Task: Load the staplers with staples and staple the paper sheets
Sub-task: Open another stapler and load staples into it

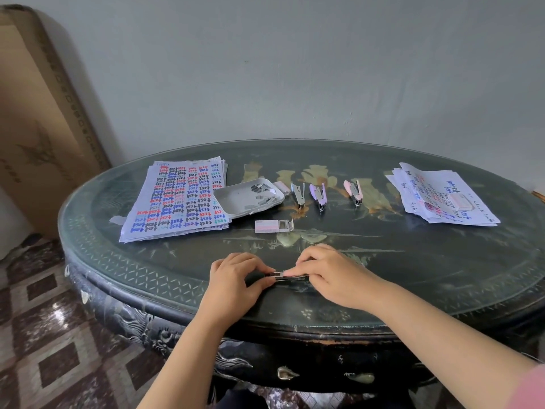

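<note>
Both of my hands meet on a dark stapler [287, 276] lying near the table's front edge. My left hand [236, 278] grips its left end, and my right hand [333, 276] presses fingers on its metal top. Three pastel staplers lie further back: a blue one [298, 193], a purple one [319, 196] and a pink one [354, 191]. A white tray [233, 199] holds several staple strips. A pink staple box [272, 226] lies half open in front of the tray. One paper stack [177, 199] sits at the left, another paper stack [442, 196] at the right.
The oval dark table [413, 261] has a glass top and a carved rim. A second small staple box [463, 202] rests on the right paper stack. A tall cardboard box [38, 113] leans against the wall at the left. Patterned floor tiles [59, 335] lie below.
</note>
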`<state>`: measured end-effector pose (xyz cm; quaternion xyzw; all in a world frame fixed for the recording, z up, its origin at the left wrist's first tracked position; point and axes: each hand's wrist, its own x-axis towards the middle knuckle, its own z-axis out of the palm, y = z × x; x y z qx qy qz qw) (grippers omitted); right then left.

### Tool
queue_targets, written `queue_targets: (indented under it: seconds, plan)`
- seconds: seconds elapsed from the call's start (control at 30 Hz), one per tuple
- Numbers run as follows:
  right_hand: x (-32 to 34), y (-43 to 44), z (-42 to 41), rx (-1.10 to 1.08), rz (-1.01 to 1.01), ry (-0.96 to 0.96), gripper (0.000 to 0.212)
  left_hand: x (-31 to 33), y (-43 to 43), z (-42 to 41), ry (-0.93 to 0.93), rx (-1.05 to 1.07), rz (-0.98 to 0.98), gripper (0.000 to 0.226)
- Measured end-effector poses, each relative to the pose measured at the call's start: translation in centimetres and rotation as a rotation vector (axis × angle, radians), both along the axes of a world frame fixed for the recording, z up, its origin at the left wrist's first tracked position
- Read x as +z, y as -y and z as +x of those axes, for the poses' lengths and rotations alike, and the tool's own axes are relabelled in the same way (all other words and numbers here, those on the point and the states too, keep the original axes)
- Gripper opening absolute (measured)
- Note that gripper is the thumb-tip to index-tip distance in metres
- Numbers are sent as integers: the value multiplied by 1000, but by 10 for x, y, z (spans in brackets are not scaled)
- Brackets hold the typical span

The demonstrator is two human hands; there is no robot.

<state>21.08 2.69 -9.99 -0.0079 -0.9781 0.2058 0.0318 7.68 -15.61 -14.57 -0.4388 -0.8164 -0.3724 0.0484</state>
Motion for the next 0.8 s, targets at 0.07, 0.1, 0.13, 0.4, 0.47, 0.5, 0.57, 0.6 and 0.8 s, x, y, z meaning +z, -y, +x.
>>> queue_targets:
  seconds: [0.07,0.1,0.13,0.4,0.47,0.5,0.57,0.6,0.8]
  plan:
    - [-1,-2,0,-22,-10,-37,39,0,0,0,-1,-3,3,17]
    - [-1,-3,0,-35,-16,-53,34,-1,0,0,-5,-4,5,18]
    - [0,-4,-1,-48,-28,-68,29,-1,0,0,-8,-4,6,19]
    - [33,2,-17,95,308,33,31,1,0,-1,-6,-8,7,26]
    - [37,5,-22,150,386,100,34,1,0,0,-10,-10,8,28]
    - [39,6,-23,165,405,124,35,1,0,0,-12,-10,8,28]
    - [43,6,-27,181,424,158,35,0,0,0,-11,-7,6,28]
    - [44,7,-28,188,441,171,35,0,0,0,-12,-4,3,28]
    - [48,14,-34,245,621,194,36,-1,1,0,-19,6,-21,19]
